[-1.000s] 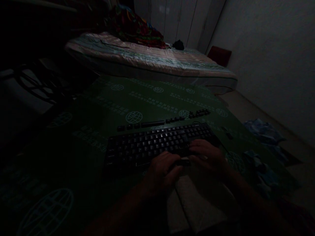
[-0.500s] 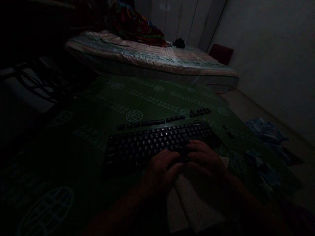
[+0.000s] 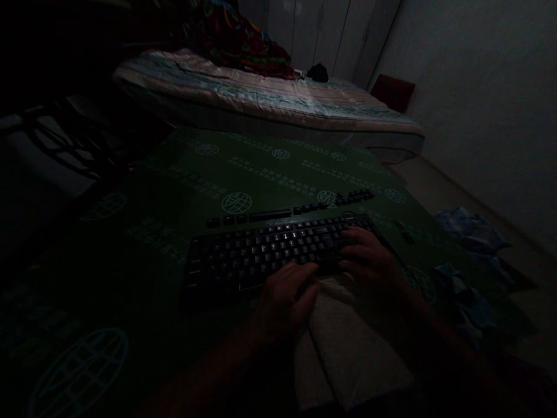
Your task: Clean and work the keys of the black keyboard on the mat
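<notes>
In the dim head view a black keyboard [image 3: 270, 252] lies on a green sheet with printed globes [image 3: 237, 202]. My left hand [image 3: 287, 293] is at its front edge, fingers curled over the frame and thumb in front. My right hand [image 3: 368, 258] reaches over the keyboard's right part with fingers stretched forward and slightly bent. Nothing shows in that hand, though its fingertips are dark. Behind the keyboard lies a row of loose keycaps [image 3: 228, 220], a long space bar [image 3: 270, 215] among them. A small cluster of keycaps [image 3: 357, 196] continues to the right.
A pale folded cloth [image 3: 348, 348] lies below my hands. The keyboard's cable runs along the right side, near a small dark object [image 3: 408, 235]. Bluish cloths [image 3: 465, 296] are at the right. Beyond the sheet stands a bed [image 3: 261, 104] with a patterned red blanket [image 3: 243, 49].
My right hand has moved away from my left, up and to the right over the keyboard. The left hand stays almost in place, and more of the pale cloth shows.
</notes>
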`<state>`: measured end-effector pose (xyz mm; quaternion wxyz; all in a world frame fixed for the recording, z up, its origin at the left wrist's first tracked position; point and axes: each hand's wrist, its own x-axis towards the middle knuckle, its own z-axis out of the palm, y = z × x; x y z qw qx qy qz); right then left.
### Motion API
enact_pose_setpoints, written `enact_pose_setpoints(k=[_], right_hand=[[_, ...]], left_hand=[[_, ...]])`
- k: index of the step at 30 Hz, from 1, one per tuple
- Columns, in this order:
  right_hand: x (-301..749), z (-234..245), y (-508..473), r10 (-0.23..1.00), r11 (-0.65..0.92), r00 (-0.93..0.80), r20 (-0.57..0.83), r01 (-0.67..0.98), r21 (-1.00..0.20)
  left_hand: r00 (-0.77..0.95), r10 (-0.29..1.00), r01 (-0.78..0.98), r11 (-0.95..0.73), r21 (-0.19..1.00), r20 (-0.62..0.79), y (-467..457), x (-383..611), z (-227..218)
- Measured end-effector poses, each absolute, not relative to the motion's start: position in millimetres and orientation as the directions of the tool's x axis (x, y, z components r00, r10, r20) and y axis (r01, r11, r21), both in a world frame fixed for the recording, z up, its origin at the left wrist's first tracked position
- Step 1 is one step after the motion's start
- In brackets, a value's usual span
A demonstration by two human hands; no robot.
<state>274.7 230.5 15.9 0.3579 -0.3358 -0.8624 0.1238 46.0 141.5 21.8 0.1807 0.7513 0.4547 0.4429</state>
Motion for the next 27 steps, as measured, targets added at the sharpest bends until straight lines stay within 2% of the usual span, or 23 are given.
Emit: enact_pose_setpoints(k=[4, 11, 17, 27], right_hand=[[275.0, 11.4, 244.9, 0.683, 0.730, -0.524, 0.509, 0.519, -0.445], [269.3, 6.1, 252.0, 0.633, 0.772, -0.582, 0.511, 0.527, -0.356], [267.3, 6.3, 252.1, 0.622, 0.776, -0.592, 0.512, 0.555, -0.301], [263.4, 10.8, 254.0, 0.552, 0.820, -0.651, 0.520, 0.539, -0.195]], left_hand=[[0.182, 0.840, 0.535, -0.521, 0.665, 0.511, 142.2, 45.9, 23.9], [0.211, 0.854, 0.553, -0.506, 0.662, 0.476, 141.9, 45.6, 26.4], [0.226, 0.832, 0.551, -0.538, 0.638, 0.506, 142.1, 45.3, 25.4], [0.246, 0.859, 0.548, -0.505, 0.667, 0.449, 142.5, 45.3, 26.1]])
